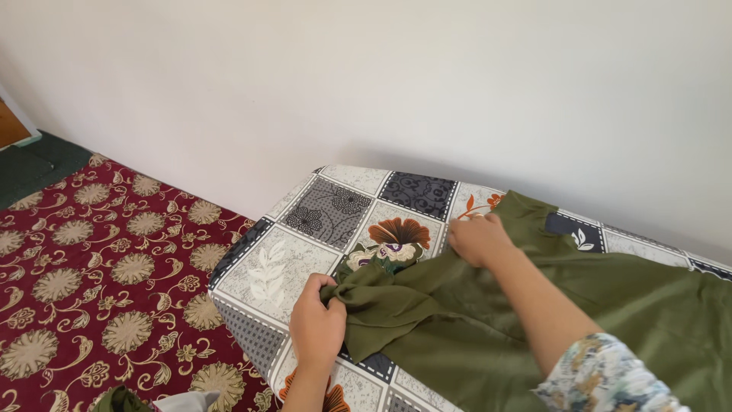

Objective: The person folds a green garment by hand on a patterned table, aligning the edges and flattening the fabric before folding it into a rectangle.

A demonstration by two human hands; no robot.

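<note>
On the left of the view, a dark red carpet (99,282) with gold flower patterns was seen covering the floor, running up to a white wall (381,76). Beside it, a mattress (305,252) in a patchwork cover of grey, black and orange floral squares was pushed against that wall. Across the mattress an olive-green garment (473,320) was spread, most of it lying flat toward the right and a bunched, twisted end drawn out toward the left.

That bunched end was clamped in the left hand (316,328), whose grip was closed tightly around the gathered cloth near the mattress's front edge. Farther right and nearer the wall, the right hand (479,238) was pressed down on the upper edge of the garment, fingers curled into the fabric; whether the cloth was pinched or merely pinned flat could not be told for certain. A floral-print sleeve (602,378) was seen on the right forearm.

For the straightening to be done well, it was judged that the twist in the left end should be shaken out before any fold was laid, that both hands should be kept level so the edge stayed straight, and that the cloth should be smoothed flat against the mattress.
</note>
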